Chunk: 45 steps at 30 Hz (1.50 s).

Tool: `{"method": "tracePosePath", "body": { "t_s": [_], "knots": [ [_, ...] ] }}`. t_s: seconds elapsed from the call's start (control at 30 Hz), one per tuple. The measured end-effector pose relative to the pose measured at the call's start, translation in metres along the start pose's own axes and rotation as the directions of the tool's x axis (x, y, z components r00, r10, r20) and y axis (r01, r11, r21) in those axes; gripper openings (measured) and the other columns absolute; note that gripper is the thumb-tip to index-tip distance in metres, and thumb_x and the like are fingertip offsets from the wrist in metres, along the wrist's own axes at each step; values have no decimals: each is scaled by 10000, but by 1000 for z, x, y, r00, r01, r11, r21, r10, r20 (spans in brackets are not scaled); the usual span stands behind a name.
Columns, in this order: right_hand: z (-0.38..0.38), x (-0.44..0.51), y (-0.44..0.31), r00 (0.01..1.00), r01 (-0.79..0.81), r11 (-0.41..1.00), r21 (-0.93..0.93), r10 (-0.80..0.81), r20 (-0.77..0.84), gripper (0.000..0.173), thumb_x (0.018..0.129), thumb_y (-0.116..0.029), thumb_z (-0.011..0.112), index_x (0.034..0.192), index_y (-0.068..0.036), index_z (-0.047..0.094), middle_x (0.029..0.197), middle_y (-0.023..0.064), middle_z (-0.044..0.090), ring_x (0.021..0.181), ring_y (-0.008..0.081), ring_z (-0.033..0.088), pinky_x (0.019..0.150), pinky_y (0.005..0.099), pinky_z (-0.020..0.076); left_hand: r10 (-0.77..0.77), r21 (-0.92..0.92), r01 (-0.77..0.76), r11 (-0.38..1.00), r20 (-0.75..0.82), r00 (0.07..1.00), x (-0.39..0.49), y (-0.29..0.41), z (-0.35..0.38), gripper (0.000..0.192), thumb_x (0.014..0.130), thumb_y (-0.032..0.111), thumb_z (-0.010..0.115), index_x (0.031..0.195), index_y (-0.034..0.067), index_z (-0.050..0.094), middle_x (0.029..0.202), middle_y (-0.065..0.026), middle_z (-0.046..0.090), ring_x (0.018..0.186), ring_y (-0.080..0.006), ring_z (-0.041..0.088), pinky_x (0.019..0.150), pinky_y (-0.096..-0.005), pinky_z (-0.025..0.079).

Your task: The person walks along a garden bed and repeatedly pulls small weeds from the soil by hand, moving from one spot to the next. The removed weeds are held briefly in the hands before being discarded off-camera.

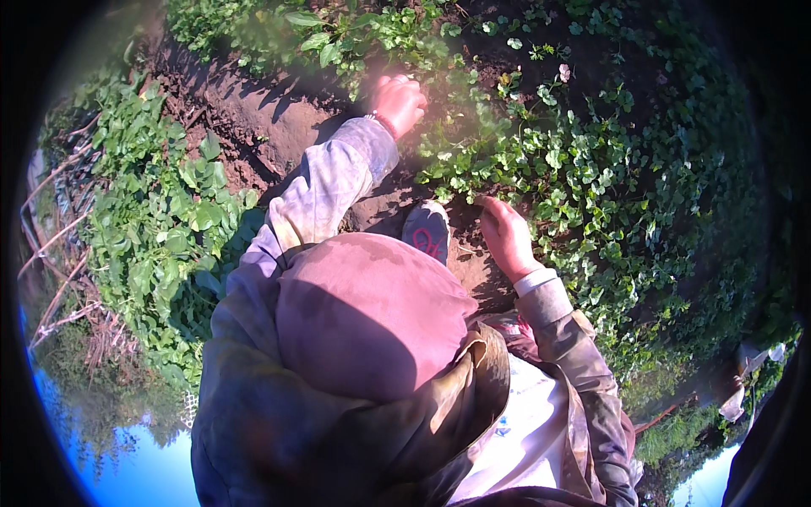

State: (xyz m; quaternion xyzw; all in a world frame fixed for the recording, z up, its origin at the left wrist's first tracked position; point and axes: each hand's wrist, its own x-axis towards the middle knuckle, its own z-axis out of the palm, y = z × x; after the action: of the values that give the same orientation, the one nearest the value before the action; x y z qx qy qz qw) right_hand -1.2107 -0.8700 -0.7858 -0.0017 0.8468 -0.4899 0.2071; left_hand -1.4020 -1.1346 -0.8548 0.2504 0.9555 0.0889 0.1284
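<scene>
My left hand (398,104), with a red beaded bracelet at the wrist, reaches over the soil at the edge of a patch of low, round-leaved green plants (557,158). Its fingers are curled, and glare blurs them; whatever may be inside is hidden. Lower and to the right, my right hand (507,237) hangs beside the same patch, its fingers bent and close to the nearest leaves. I cannot make out anything in it. Between the hands a grey shoe (427,231) with a pink-red pattern stands on the soil.
My bent knee in pink trousers (374,304) fills the middle. Bare brown soil (253,117) runs along the upper left. Broad-leaved plants (190,222) grow at the left, with dry sticks (63,253) beyond them. Pale scraps (734,402) show at the lower right.
</scene>
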Motion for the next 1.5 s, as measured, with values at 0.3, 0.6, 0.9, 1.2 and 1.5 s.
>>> {"method": "tracePosePath", "body": {
  "t_s": [0.3, 0.6, 0.9, 1.2, 1.5],
  "knots": [
    [-4, -5, 1, 1000, -10, 999, 49, 11, -24, 269, 876, -2, 593, 1137, -17, 657, 996, 204, 681, 885, 328, 690, 770, 360, 543, -173, -60, 165, 984, -166, 971, 19, 12, 11, 136, 778, 287, 752, 821, 160, 736, 873, 29, 666, 946, -215, 604, 878, -423, 393],
    [-3, -1, 5, 998, -52, 998, 32, 53, -17, 264, 881, -17, 604, 1137, -24, 666, 1002, 190, 696, 920, 318, 698, 791, 359, 547, -9, 1, 9, 1000, -21, 1000, 30, 1, 16, 111, 777, 243, 729, 844, 155, 745, 893, 7, 691, 955, -205, 633, 854, -396, 424],
    [-2, 3, 5, 1000, -31, 997, 71, 31, 4, 285, 893, -20, 583, 1165, -49, 663, 1039, 181, 694, 916, 314, 695, 800, 352, 547, -9, -73, 23, 997, 185, 983, -19, -2, -41, 120, 757, 303, 781, 765, 184, 773, 825, 36, 678, 911, -188, 594, 883, -406, 353],
    [4, 5, 8, 1000, 6, 998, 56, -7, 8, 278, 890, -31, 590, 1160, -43, 657, 1066, 175, 694, 956, 331, 687, 825, 371, 546, -108, -51, 115, 992, 112, 988, -64, 26, -26, 130, 715, 93, 706, 813, 165, 662, 874, 14, 616, 983, -212, 581, 893, -452, 340],
    [2, 4, 9, 1000, -12, 1000, 15, 12, 25, 262, 888, -39, 592, 1139, -51, 667, 1053, 177, 694, 944, 338, 686, 818, 369, 546, 90, 149, -93, 985, 27, 996, -25, 16, 0, 190, 773, 166, 709, 952, 224, 738, 929, 20, 599, 1038, -187, 570, 937, -457, 371]
  ]
}}
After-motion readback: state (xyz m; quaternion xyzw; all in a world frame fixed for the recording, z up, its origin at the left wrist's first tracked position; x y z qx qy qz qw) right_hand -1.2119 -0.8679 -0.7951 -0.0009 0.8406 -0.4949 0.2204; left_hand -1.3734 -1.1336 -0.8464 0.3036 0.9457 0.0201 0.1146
